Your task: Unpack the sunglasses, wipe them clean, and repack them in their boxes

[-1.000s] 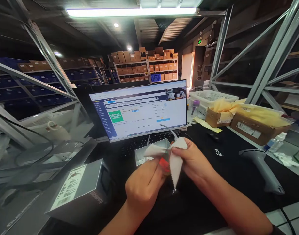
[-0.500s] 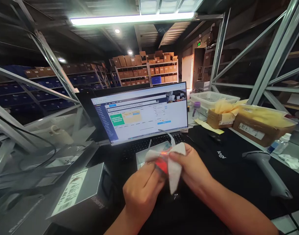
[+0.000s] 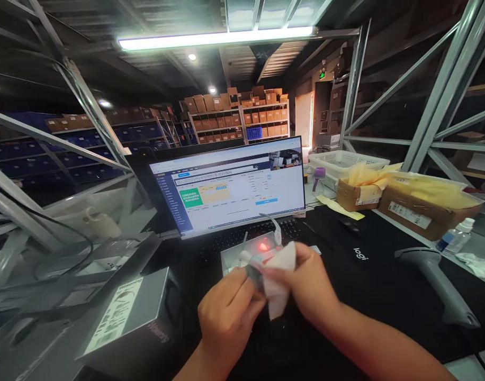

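My left hand (image 3: 228, 309) is closed, pinching what looks like a pair of glasses (image 3: 277, 231) by the near side. Two thin arms of the glasses point away towards the keyboard (image 3: 214, 246). In the fingers of my right hand (image 3: 317, 283) is a white cloth (image 3: 281, 278), folded against the glasses. Cloth and fingers hide most of the frame and lenses. Red light glows just beyond the cloth, over a pale flat box or sheet (image 3: 228, 258) lying under the hands.
A lit monitor (image 3: 234, 196) stands ahead. At left sits a grey box (image 3: 147, 312) with a white label. On the black desk mat (image 3: 369, 286) lies a handheld scanner (image 3: 437, 286). Cartons (image 3: 409, 209), a spray bottle (image 3: 457, 235) and a white basket (image 3: 348, 160) line the right.
The cloth has shifted and refolded in my right fingers, its loose corner now higher. The red glow has moved from between my hands to just beyond the cloth. My left hand stays nearly still.
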A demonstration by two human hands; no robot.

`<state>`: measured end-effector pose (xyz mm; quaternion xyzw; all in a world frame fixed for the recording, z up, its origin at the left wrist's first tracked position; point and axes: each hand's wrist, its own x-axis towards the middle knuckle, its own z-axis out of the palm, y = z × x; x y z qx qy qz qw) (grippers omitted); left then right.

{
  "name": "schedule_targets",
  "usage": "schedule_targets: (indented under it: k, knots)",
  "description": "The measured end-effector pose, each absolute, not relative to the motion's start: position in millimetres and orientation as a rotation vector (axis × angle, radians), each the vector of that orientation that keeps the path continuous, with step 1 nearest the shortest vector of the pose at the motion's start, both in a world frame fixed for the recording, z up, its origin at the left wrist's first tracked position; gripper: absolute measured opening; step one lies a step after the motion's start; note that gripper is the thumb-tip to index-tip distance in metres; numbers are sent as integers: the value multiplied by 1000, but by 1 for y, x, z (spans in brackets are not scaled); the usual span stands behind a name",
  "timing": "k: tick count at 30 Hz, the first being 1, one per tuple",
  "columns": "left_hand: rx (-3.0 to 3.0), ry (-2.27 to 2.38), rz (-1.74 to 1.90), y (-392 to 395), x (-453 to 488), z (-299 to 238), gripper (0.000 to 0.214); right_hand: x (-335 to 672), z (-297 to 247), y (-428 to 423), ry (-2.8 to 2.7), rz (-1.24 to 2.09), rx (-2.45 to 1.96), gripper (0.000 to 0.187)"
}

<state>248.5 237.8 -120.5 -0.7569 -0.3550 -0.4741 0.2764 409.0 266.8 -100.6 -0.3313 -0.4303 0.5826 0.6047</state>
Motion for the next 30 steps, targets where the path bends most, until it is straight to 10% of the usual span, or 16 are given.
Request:
schedule_targets:
  k: [5, 13, 27, 30]
  knots:
    - [-2124, -985, -1291, 242, 252, -115, 13, 425, -82, 290, -822, 1630, -634, 42]
    - [-2446, -1044, -1294, 246, 218, -92, 20, 502, -69, 318, -1359, 716, -841, 33]
    - [-2790, -955, -961, 236, 206, -72, 16, 511, -65, 284, -1771, 728, -716, 12]
    - [-2823, -965, -930, 235, 204, -71, 13, 510, -69, 286, -1793, 749, -687, 38]
